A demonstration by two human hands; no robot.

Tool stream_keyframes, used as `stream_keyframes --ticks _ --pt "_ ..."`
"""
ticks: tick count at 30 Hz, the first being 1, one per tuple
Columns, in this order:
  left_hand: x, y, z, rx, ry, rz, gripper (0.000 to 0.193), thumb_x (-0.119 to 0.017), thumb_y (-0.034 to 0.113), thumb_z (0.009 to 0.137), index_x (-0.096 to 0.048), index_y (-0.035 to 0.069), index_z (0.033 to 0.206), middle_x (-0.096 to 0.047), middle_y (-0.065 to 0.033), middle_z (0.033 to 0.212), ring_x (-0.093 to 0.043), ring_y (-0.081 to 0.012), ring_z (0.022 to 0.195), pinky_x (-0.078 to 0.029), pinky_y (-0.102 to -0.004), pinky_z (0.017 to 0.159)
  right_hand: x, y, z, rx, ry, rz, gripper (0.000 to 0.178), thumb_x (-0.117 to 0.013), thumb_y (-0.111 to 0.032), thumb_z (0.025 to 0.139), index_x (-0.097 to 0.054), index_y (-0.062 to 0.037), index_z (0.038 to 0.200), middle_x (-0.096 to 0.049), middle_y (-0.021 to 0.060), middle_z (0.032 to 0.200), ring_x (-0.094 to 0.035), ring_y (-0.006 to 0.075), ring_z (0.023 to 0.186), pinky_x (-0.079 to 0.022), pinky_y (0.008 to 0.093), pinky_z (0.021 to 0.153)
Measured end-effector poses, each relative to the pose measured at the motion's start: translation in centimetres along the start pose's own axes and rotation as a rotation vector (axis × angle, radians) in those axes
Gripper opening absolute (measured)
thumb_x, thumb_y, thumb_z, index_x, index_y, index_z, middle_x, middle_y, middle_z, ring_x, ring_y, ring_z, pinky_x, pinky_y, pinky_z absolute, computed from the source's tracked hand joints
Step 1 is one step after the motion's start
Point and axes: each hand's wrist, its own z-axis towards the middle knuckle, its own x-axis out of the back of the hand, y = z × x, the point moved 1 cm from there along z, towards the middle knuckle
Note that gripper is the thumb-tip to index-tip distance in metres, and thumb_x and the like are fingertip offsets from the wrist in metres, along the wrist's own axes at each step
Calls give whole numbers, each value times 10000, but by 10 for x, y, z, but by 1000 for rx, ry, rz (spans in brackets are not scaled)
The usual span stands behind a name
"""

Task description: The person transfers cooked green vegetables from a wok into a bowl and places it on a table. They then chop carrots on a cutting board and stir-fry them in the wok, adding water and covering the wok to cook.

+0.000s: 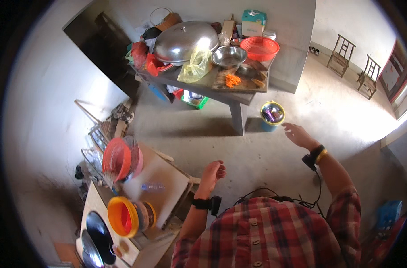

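Nearest the camera is a red plaid shirt (266,236), with a forearm stretching out on each side and a black band on each wrist. The left hand (210,177) is loosely curled, fingers bent in; I see nothing in it, but can't tell if it's fully closed. It's near the edge of the pale table (170,196) on the near left, where a clear bottle (152,186) lies on its side. Over there too: a yellow basket (132,214), a black wok (101,230) and a red basket (115,158). The right hand (299,136) reaches farther out, fingers fairly wide, a bit bent, nothing in them. Just left of and beyond those fingertips is a blue bin (269,127) with a yellow rim, standing on the floor with stuff inside; looks super close from up here, but I can't tell how far below the fingers it sits. Past that there's the far table (237,114), with a chopping board (219,81) holding orange pieces (232,80), plus a steel bowl (229,56) and a big domed lid (185,42). Way off on the far right, two wooden chairs (339,57).
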Motion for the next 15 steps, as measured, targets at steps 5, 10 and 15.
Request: stream_keyframes --ticks 5,10,15 --pt "-14 46 119 41 -6 175 296 -476 290 937 -551 40 1078 -596 -52 881 -580 -120 712 -483 -263 653 -22 82 150 3 172 -32 330 -483 -60 829 -495 -67 1158 -602 200 941 -583 358 849 -460 445 728" --pt "-24 89 237 102 42 212 297 -455 287 952 -538 35 1086 -592 -53 880 -582 -121 729 -481 -265 658 -35 167 303 -33 207 -127 433 -477 -27 781 -454 -51 1212 -542 225 1091 -499 377 1024 -401 438 881" --pt "-34 123 344 172 88 143 272 -455 269 954 -536 45 1085 -590 -56 871 -582 -121 724 -479 -270 655 -38 241 438 -108 164 -388 543 -456 -30 774 -392 -126 1305 -429 245 1225 -424 401 1118 -343 476 966"
